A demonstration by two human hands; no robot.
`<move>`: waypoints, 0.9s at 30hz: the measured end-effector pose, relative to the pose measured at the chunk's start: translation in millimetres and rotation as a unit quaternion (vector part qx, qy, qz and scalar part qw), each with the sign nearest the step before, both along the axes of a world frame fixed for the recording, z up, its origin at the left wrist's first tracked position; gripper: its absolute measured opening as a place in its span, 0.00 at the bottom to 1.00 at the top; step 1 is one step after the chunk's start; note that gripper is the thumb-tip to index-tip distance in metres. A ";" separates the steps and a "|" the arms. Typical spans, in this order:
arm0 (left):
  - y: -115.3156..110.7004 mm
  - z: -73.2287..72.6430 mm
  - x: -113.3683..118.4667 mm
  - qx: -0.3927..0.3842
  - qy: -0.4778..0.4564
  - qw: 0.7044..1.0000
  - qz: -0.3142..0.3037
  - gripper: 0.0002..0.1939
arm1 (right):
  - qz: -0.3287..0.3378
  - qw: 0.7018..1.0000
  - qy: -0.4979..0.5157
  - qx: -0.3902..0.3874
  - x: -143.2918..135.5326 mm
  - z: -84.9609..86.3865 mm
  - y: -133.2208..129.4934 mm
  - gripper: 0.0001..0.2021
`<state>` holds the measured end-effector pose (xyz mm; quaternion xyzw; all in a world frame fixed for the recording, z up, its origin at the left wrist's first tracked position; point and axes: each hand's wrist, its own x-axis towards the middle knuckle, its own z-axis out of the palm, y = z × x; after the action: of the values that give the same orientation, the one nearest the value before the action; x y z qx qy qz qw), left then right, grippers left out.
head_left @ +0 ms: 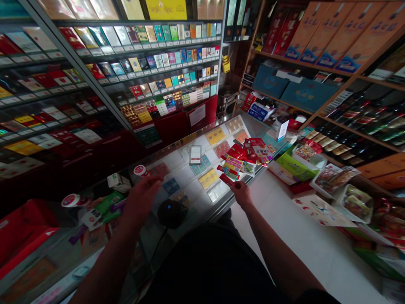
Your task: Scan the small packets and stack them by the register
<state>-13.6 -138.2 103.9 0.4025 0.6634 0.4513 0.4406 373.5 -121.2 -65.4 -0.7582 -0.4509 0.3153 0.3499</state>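
Note:
My right hand [243, 195] is closed on the end of a slim red packet [226, 180], at the near edge of the glass counter [190, 194]. Just beyond it lies a pile of snack packets [251, 151], mostly red, with a yellow-and-pink packet [233, 164] on the near side. My left hand [146, 192] is over the counter's left part, its fingers pointing right; it is dark and blurred. Right behind it shows a round tub with a red-and-white lid [141, 170]; whether they touch is unclear. A black device with a blue light [171, 213] sits right of my left wrist.
Left on the counter are another red-and-white tub [74, 200], a small white-and-green box [119, 182], a green packet [109, 207] and a red box [28, 232]. A small grey-rimmed tray [195, 155] lies mid-counter. Cigarette shelves [152, 46] stand behind; goods boxes [297, 164] line the right.

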 end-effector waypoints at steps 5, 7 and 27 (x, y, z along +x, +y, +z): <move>27.8 -3.5 47.2 0.052 0.069 0.978 -0.189 0.16 | 0.036 0.995 0.081 0.050 -14.5 19.8 0.7 0.20; 38.1 -7.3 66.0 0.058 0.067 0.969 -0.229 0.16 | 0.055 0.990 0.115 0.065 -20.5 30.7 0.3 0.21; 60.2 -28.4 96.2 0.092 0.120 0.921 -0.359 0.30 | -0.054 0.966 0.218 0.126 -81.7 93.4 -2.7 0.20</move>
<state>82.6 -78.0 75.4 0.7035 0.4780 0.2704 0.4512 291.8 -123.8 28.0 -0.6440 -0.3579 0.3944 0.5492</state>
